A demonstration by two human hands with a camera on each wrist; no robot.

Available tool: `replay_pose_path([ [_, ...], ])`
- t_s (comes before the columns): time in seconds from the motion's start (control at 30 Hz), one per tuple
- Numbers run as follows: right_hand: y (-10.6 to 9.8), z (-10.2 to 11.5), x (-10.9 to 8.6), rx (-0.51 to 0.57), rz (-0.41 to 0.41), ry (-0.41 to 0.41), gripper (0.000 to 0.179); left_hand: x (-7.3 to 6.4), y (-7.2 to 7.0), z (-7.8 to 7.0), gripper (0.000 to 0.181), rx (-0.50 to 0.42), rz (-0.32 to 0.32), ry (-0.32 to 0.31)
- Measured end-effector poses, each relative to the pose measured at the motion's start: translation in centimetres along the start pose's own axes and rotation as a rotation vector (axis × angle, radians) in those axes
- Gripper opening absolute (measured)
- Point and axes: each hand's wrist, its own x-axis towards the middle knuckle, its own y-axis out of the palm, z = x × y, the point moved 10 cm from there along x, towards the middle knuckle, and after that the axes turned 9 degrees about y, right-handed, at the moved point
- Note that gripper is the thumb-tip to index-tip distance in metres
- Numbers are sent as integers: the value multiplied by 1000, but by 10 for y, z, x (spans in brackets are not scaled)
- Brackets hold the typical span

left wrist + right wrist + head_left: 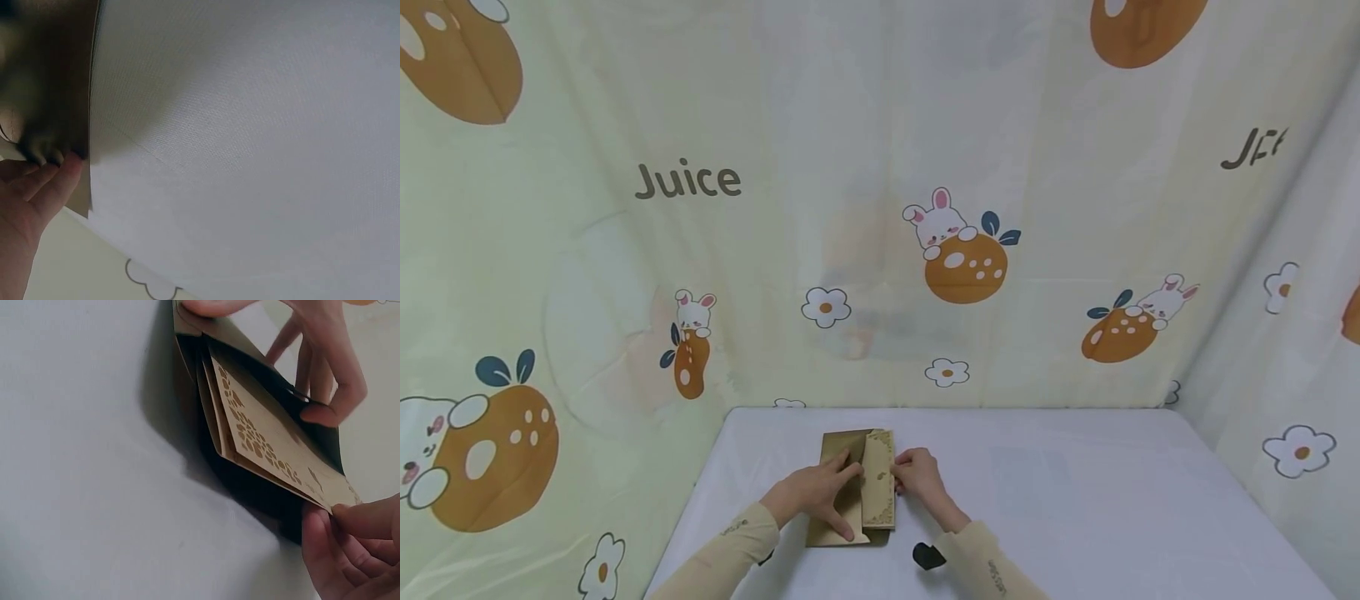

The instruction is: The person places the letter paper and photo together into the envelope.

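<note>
On the table lies a brown paper envelope [842,533], its upper layer lifted along the right. A folded cream card [878,479] with a brown ornamental pattern sits at its right side; the right wrist view shows several layers at the edge of this card [250,440]. My left hand [820,490] spreads over the envelope, its thumb near the front edge and fingers reaching toward the card. In the left wrist view, fingertips of the left hand [31,200] touch the brown paper. My right hand [921,479] pinches the card's right edge between thumb and fingers.
A white cloth covers the table [1075,500]. Behind it hangs a curtain [865,208] printed with rabbits, oranges and flowers. A small black object [928,556] shows beside the right sleeve [988,562].
</note>
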Motion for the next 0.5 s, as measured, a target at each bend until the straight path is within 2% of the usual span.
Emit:
replay_pose_path([
  [0.5,38,12,3,39,118,-37,14,1,1,4,109,8,9,-24],
])
